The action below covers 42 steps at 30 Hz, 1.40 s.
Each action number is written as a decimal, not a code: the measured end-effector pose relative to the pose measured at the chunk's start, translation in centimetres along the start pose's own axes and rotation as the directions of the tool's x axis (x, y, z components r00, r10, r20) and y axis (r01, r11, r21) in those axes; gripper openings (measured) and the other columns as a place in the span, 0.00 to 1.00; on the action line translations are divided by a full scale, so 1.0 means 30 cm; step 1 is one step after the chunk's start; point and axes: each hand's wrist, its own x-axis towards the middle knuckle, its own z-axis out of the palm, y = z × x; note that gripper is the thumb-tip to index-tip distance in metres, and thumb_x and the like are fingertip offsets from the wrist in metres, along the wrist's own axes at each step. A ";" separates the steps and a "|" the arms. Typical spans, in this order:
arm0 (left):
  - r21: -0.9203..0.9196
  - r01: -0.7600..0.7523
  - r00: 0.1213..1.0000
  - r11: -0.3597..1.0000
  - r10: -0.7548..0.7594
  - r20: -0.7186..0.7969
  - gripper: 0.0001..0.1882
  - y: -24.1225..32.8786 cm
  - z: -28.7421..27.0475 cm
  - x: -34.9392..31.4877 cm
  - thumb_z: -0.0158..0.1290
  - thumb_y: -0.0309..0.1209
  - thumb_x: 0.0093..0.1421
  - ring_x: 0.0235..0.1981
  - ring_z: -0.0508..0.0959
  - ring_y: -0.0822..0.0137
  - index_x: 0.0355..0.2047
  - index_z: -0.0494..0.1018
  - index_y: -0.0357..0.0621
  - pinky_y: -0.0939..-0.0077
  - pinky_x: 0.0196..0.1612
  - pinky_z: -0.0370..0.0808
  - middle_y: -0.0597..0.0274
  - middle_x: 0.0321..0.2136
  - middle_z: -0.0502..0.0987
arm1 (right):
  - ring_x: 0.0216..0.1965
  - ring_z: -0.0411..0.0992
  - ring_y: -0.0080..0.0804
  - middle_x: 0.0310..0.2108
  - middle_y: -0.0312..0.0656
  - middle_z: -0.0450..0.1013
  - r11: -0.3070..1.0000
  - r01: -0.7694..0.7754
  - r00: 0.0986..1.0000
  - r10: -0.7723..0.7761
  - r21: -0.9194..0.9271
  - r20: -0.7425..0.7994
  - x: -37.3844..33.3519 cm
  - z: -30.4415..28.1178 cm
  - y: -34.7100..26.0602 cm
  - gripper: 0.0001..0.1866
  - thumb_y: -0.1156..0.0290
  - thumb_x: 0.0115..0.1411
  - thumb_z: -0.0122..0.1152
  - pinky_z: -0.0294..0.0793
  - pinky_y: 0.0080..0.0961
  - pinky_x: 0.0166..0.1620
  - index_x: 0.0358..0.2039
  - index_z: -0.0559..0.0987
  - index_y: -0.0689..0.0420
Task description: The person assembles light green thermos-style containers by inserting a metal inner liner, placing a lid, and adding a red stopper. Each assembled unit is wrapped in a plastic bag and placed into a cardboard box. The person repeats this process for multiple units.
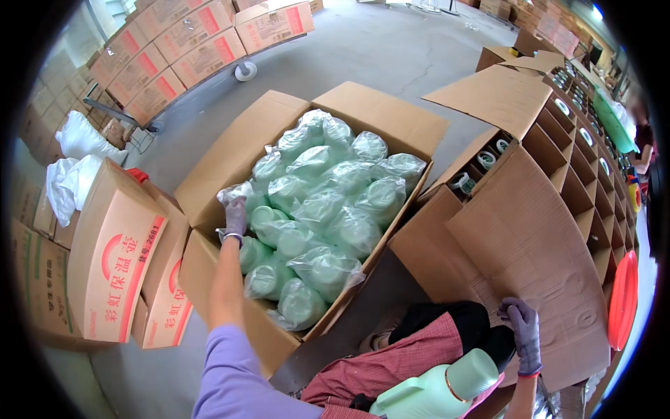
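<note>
Currently, my gloved left hand (236,218) on clear bag (241,190), left side of open carton (234,150) (grip hidden, cannot tell). My right hand (523,328): fingers half-curled, no object visible, firmness unclear. Mint flask (434,388) on my lap (391,356), down-left of right hand, nearer it; long axis slanting, cap (473,375) rightward. Smooth flask, crinkled film, creased cardboard flap (530,251).

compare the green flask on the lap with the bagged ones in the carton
The lap flask is bare; the carton flasks are wrapped in clear plastic. The lap flask lies tilted; the carton flasks sit packed close together. The lap flask shows its handle and coppery ring; plastic blurs such details on the carton flasks. All are pale green.
</note>
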 end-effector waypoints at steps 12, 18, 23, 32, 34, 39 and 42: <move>-0.948 0.302 0.442 0.095 0.868 0.228 0.30 0.970 -0.216 -0.632 0.40 0.42 0.69 0.57 0.71 0.56 0.64 0.58 0.32 0.56 0.63 0.67 0.52 0.59 0.68 | 0.51 0.73 0.46 0.50 0.51 0.72 0.740 0.631 0.768 -0.551 -0.235 0.325 0.075 0.251 -0.338 0.25 0.69 0.54 0.67 0.72 0.34 0.54 0.53 0.75 0.60; -0.911 0.387 0.458 -0.139 0.887 0.059 0.29 1.347 -0.171 -0.692 0.38 0.40 0.71 0.63 0.64 0.57 0.65 0.57 0.33 0.59 0.67 0.62 0.52 0.63 0.62 | 0.63 0.58 0.54 0.62 0.57 0.57 0.434 0.855 0.503 -0.825 -0.284 0.256 0.082 0.454 -0.483 0.61 0.50 0.38 0.78 0.58 0.44 0.62 0.68 0.54 0.57; -0.596 -0.735 0.500 0.324 0.852 -0.154 0.28 1.299 0.123 -0.914 0.48 0.37 0.67 0.64 0.62 0.53 0.64 0.60 0.37 0.59 0.67 0.59 0.49 0.63 0.62 | 0.26 0.65 0.22 0.23 0.42 0.69 0.769 0.634 0.770 -0.617 0.087 -0.160 0.162 0.425 -0.490 0.14 0.74 0.55 0.64 0.70 0.25 0.32 0.41 0.73 0.61; -0.875 -0.024 0.791 0.483 0.545 0.279 0.22 0.949 0.607 -1.167 0.54 0.25 0.60 0.42 0.77 0.58 0.55 0.69 0.35 0.70 0.49 0.74 0.53 0.44 0.76 | 0.27 0.72 0.51 0.24 0.48 0.72 0.528 0.666 0.538 -0.829 -0.527 -0.150 -0.045 0.203 -0.352 0.09 0.72 0.49 0.64 0.71 0.39 0.33 0.29 0.74 0.58; -0.888 0.302 0.729 0.346 0.517 0.450 0.20 0.876 0.658 -1.118 0.51 0.25 0.61 0.41 0.79 0.59 0.54 0.70 0.37 0.72 0.47 0.76 0.56 0.43 0.78 | 0.29 0.74 0.49 0.25 0.46 0.73 0.542 0.549 0.617 -0.776 -0.637 -0.128 -0.078 0.164 -0.272 0.09 0.67 0.50 0.63 0.72 0.41 0.34 0.28 0.74 0.56; -0.818 0.486 0.592 0.308 0.573 0.567 0.17 0.763 0.752 -1.123 0.53 0.31 0.60 0.42 0.80 0.63 0.49 0.73 0.41 0.69 0.42 0.79 0.58 0.44 0.79 | 0.34 0.76 0.44 0.30 0.43 0.76 0.666 0.169 0.741 -0.572 -0.727 -0.352 -0.117 0.083 -0.012 0.10 0.63 0.55 0.62 0.73 0.39 0.40 0.34 0.75 0.53; -0.336 -0.923 0.133 0.187 0.975 0.176 0.14 0.743 0.647 -1.217 0.55 0.36 0.58 0.37 0.80 0.54 0.36 0.76 0.36 0.62 0.44 0.76 0.49 0.31 0.79 | 0.38 0.75 0.47 0.34 0.49 0.75 0.809 0.146 0.742 -0.470 -0.569 -0.478 -0.170 0.064 0.079 0.12 0.69 0.56 0.60 0.74 0.40 0.40 0.39 0.76 0.58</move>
